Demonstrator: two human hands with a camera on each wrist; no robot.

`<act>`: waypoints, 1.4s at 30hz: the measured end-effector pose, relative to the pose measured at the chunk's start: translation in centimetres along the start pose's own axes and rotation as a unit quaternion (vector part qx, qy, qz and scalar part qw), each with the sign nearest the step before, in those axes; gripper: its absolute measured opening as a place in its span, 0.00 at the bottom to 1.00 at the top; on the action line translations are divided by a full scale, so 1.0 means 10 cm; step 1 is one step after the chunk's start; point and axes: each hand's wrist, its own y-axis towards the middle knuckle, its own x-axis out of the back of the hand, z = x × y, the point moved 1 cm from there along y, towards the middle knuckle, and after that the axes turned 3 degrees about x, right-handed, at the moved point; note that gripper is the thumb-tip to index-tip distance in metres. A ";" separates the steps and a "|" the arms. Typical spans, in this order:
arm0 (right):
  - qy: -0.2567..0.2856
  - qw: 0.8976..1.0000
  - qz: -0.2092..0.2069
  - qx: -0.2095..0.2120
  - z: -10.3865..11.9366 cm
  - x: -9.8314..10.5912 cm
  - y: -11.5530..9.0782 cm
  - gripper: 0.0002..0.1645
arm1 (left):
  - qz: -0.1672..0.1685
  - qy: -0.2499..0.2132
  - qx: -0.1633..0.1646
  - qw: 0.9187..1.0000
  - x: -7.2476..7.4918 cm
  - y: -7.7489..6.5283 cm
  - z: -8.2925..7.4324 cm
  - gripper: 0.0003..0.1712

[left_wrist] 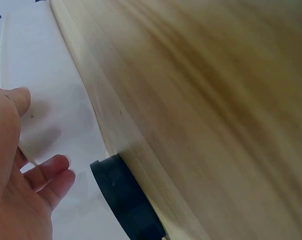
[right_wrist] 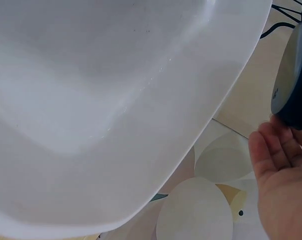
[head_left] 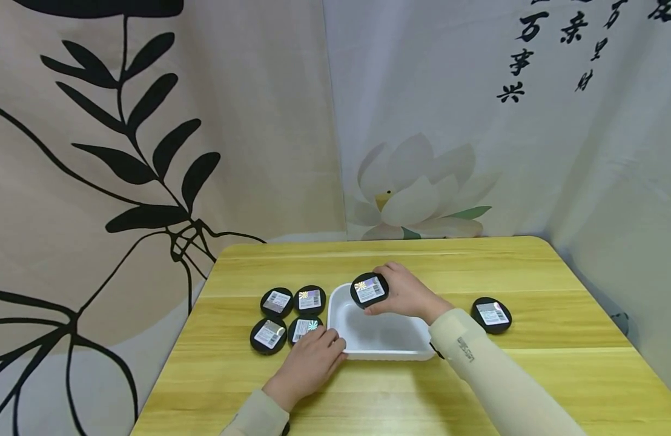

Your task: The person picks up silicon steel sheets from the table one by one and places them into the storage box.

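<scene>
black disc [head_left: 369, 290], label facing me, pinched in my right hand [head_left: 405, 295]: fingers curled round its far side, thumb on its near side, spread just to the disc's width. it hangs over the far rim of the white tray [head_left: 384, 332], which lies below my palm; height above it cannot be judged. my left hand [head_left: 309, 363] is bent over the tray's near-left rim, fingers partly curled, holding it.

handling notes: an even pinch on the sides should hold the disc steady; too light a thumb could let it slip. a light left grip seems enough, since pressing hard on one corner might tip the tray.

edges: the far rim lines up with my right fingertips, a likely spot for a knock; toward my thumb, the tray's floor offers more room. four labelled discs [head_left: 309, 300] crowd left of my left fingers, the nearest partly hidden by them; a leftward slip might nudge it. a lone disc [head_left: 492, 315] sits just beside my right sleeve [head_left: 466, 351]. wooden table [head_left: 390, 399] shows between my forearms.
</scene>
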 end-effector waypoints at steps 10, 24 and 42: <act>0.005 1.000 0.012 0.003 -0.02 -0.02 0.06 0.55 | -0.011 0.002 -0.003 1.000 0.00 0.00 0.00 0.10; -0.001 1.000 0.027 -0.001 -0.03 -0.09 0.10 0.54 | 0.006 0.001 0.001 1.000 -0.02 0.00 -0.01 0.11; -0.018 0.999 0.033 0.027 -0.05 -0.19 0.19 0.53 | -0.009 0.007 0.000 1.000 0.01 -0.01 -0.02 0.11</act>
